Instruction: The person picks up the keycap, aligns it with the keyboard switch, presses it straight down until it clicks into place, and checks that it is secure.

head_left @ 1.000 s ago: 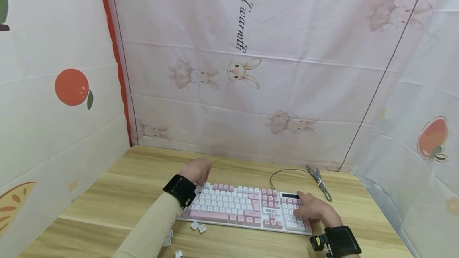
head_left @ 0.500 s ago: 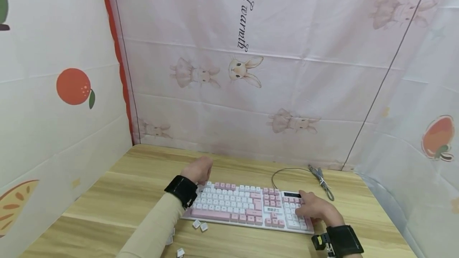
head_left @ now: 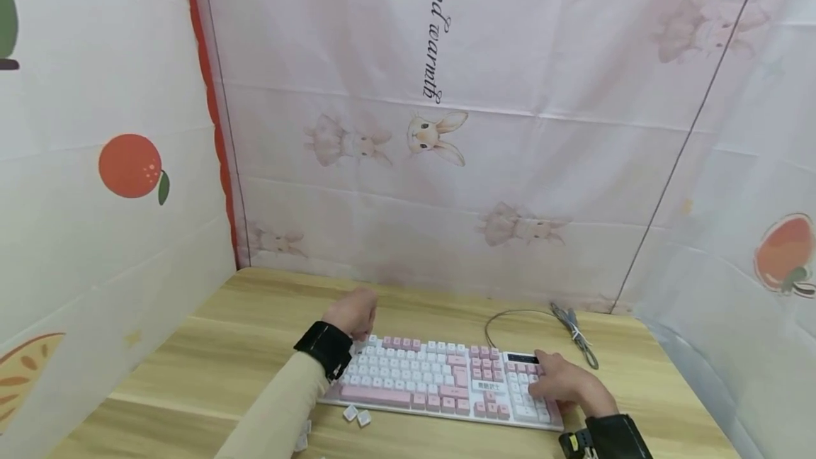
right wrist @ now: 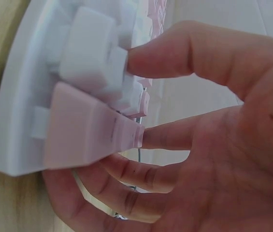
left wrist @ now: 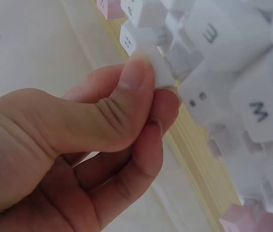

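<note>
A pink-and-white keyboard (head_left: 376,397) lies on the wooden table. At its far left corner, my left hand (head_left: 353,314) pinches a white keycap (left wrist: 161,75) between thumb and bent fingers, at the keyboard's edge. Whether that keycap is seated or loose, I cannot tell. Gaps between neighbouring keycaps show in the left wrist view. My right hand (head_left: 567,382) grips the keyboard's right end. Its thumb (right wrist: 160,55) touches the number-pad keys, while the other fingers (right wrist: 122,193) run along the side, some tips hidden by the pink key.
Two loose white keycaps, one of them here (head_left: 350,412), lie before the keyboard, with more beside my left sleeve (head_left: 274,402), which partly covers them. A tied grey cable (head_left: 576,335) lies behind, at the right. Printed cloth (head_left: 382,225) hangs behind the table and at both sides.
The head view has tilted slightly up, so the whole scene sits lower. Both hands keep their places on the keyboard.
</note>
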The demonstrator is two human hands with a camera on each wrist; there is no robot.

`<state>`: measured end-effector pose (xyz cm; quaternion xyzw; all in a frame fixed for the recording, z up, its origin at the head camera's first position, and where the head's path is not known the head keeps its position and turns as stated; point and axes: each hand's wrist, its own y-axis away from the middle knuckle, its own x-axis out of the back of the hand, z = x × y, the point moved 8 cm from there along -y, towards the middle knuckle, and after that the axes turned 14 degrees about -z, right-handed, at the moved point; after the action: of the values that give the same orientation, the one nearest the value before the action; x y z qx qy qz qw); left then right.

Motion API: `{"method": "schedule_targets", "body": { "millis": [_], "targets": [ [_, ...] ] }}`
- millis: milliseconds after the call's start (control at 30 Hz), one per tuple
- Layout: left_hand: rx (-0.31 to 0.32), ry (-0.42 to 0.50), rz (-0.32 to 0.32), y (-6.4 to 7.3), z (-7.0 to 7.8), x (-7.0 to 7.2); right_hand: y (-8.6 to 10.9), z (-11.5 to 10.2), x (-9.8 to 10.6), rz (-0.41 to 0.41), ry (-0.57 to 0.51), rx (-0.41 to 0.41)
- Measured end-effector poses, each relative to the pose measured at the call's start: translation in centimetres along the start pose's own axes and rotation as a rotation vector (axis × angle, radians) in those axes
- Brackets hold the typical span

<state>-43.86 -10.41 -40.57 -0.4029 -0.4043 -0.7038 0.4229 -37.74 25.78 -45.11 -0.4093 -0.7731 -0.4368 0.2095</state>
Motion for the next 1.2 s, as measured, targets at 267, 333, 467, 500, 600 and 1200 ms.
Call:
{"method": "schedule_targets", "body": {
  "millis": [267, 333, 467, 500, 600, 1200],
  "targets": [
    [0.001, -0.049, 0.013, 0.2, 0.3, 0.0, 0.0, 0.1, -0.2, -0.008, 0.009, 0.010],
    [-0.006, -0.049, 0.021, 0.3, 0.3, 0.1, 0.0, 0.2, -0.2, -0.009, -0.001, 0.004],
    [0.000, -0.038, 0.020, 0.4, 0.3, 0.0, -0.1, 0.3, -0.5, -0.011, -0.023, -0.002],
    [0.004, -0.036, 0.016, 0.4, 0.2, -0.1, -0.1, 0.3, -0.5, -0.010, -0.023, -0.003],
    [0.010, -0.040, 0.003, 0.3, 0.2, -0.2, -0.1, 0.3, -0.5, -0.008, -0.018, -0.001],
    [0.032, 0.084, -0.059, 0.3, -1.3, -0.4, 0.3, 0.1, -0.4, -0.004, -0.016, -0.004]
  ]
}}
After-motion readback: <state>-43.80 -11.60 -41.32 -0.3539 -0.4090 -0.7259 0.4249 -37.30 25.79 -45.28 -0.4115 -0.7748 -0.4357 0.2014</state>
